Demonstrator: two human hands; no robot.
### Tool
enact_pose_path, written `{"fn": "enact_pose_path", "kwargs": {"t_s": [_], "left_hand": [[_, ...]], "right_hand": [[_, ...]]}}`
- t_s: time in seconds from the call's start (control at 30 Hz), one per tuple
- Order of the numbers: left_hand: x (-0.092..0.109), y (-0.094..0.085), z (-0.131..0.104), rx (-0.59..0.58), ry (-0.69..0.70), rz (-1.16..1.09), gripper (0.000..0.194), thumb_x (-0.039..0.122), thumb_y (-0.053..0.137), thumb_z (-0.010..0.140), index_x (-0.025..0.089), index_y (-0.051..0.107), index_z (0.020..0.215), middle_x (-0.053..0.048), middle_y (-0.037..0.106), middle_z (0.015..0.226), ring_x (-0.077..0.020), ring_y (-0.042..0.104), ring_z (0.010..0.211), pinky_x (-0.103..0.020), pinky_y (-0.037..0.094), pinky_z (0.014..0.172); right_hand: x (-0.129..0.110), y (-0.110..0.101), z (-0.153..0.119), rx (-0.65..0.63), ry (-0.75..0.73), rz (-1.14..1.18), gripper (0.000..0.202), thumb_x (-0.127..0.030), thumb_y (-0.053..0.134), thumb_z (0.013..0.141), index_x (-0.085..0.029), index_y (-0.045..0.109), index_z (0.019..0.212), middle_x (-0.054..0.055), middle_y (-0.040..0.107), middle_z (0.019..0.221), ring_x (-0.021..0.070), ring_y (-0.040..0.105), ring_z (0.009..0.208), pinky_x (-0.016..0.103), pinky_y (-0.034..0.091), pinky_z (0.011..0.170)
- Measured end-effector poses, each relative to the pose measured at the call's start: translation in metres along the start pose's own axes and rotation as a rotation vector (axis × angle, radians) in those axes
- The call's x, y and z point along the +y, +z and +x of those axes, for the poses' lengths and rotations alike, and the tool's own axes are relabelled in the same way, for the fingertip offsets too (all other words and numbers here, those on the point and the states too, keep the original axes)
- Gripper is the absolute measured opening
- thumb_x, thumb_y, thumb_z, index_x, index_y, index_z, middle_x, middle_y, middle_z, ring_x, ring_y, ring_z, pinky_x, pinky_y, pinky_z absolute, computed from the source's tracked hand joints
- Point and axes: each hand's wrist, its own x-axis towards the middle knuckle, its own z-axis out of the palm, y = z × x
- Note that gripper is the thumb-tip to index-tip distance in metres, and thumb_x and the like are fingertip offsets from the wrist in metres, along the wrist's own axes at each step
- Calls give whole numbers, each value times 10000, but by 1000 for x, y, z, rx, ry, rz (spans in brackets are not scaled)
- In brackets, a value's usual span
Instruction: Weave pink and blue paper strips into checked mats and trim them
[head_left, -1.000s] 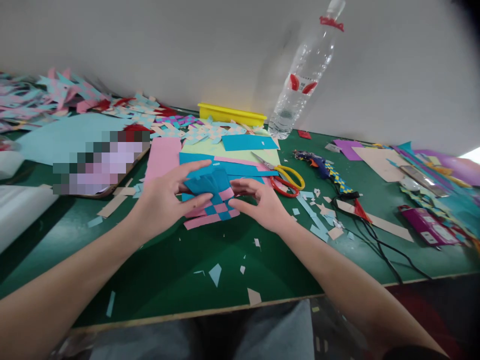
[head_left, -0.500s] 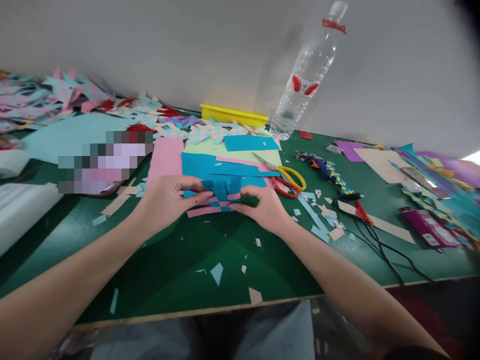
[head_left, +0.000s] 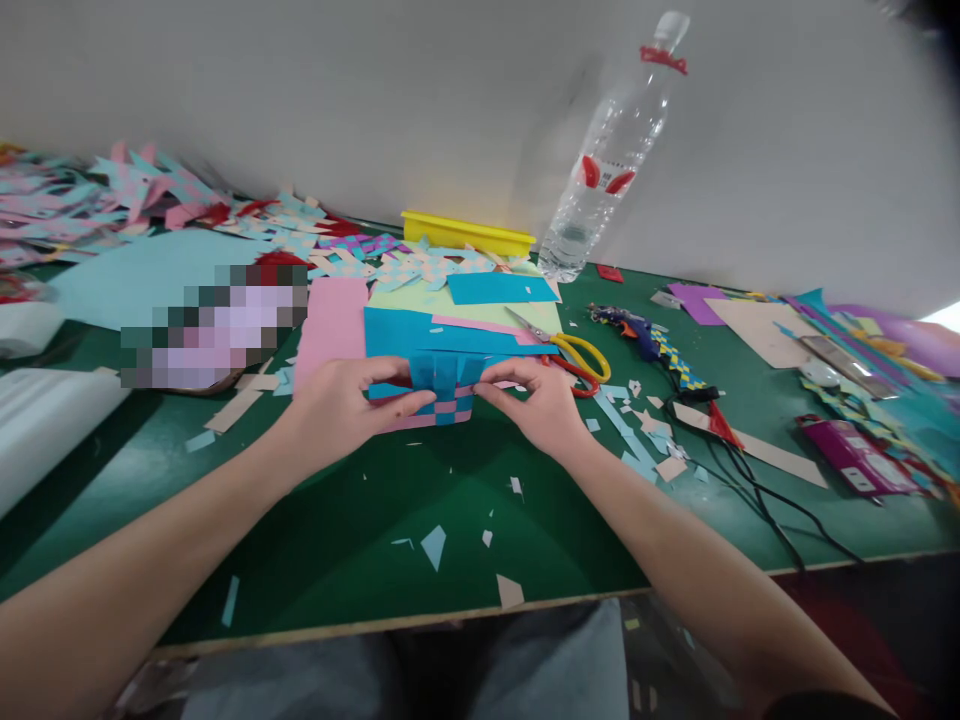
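A small piece of woven paper strips [head_left: 445, 388], blue crossed with pink, is held up between my two hands over the green table. My left hand [head_left: 346, 400] pinches its left side, thumb in front and fingers partly hidden behind. At the right edge, my right hand [head_left: 536, 400] grips it between thumb and fingertips. Just behind lie blue paper sheets [head_left: 394, 328] and a pink sheet [head_left: 330, 320]. Scissors [head_left: 577, 355] with yellow and red handles rest open beside my right hand.
A clear water bottle [head_left: 604, 160] leans against the wall, right of a yellow tray-like piece [head_left: 469, 233]. A phone [head_left: 225, 335], partly blurred out, lies left. A glue gun [head_left: 637, 330] with black cords lies right. Paper scraps [head_left: 433, 547] dot the green table [head_left: 330, 560].
The woven strips have straightened: the blue strips that leaned and fanned out now stand more upright and side by side. My left thumb has shifted right across the front.
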Motion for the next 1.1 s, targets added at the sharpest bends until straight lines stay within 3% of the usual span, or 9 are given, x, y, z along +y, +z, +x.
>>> {"fn": "enact_pose_path", "kwargs": {"t_s": [0.13, 0.3, 0.57, 0.77, 1.1], "left_hand": [[-3, 1, 1, -21, 6, -55, 398, 577, 600, 806, 248, 749, 975, -40, 761, 1004, -285, 694, 919, -379, 536, 824], [-8, 2, 2, -24, -8, 3, 405, 596, 572, 812, 241, 766, 846, -47, 776, 900, -297, 711, 817, -407, 556, 754], [-21, 11, 1, 236, 156, 185, 530, 653, 477, 849, 211, 759, 924, -83, 764, 972, -318, 707, 932, -428, 542, 862], [-20, 9, 4, 102, 120, 110, 496, 634, 487, 858, 229, 755, 963, -58, 756, 1023, -304, 709, 917, -399, 550, 806], [-15, 7, 5, 41, 77, 95, 530, 646, 464, 862, 215, 752, 976, -73, 758, 1012, -300, 707, 890, -379, 534, 750]], "right_hand": [[-6, -3, 0, -27, -11, 6, 137, -326, 667, 835, -211, 707, 898, 30, 741, 925, 178, 693, 903, 333, 581, 814], [-12, -5, -3, -14, -162, -35, 107, -264, 674, 837, -231, 699, 936, 27, 730, 1067, 191, 668, 1049, 363, 535, 954], [5, -5, -1, -44, -482, -258, 201, -225, 612, 890, -233, 689, 1075, 32, 705, 1163, 184, 654, 1094, 364, 548, 949], [11, -5, -1, -85, -502, -344, 235, -247, 580, 916, -213, 671, 1130, 44, 701, 1170, 174, 641, 1120, 349, 540, 960], [16, -5, 0, -93, -488, -356, 257, -260, 551, 931, -240, 655, 1166, 31, 692, 1184, 177, 633, 1123, 377, 536, 971]]}}
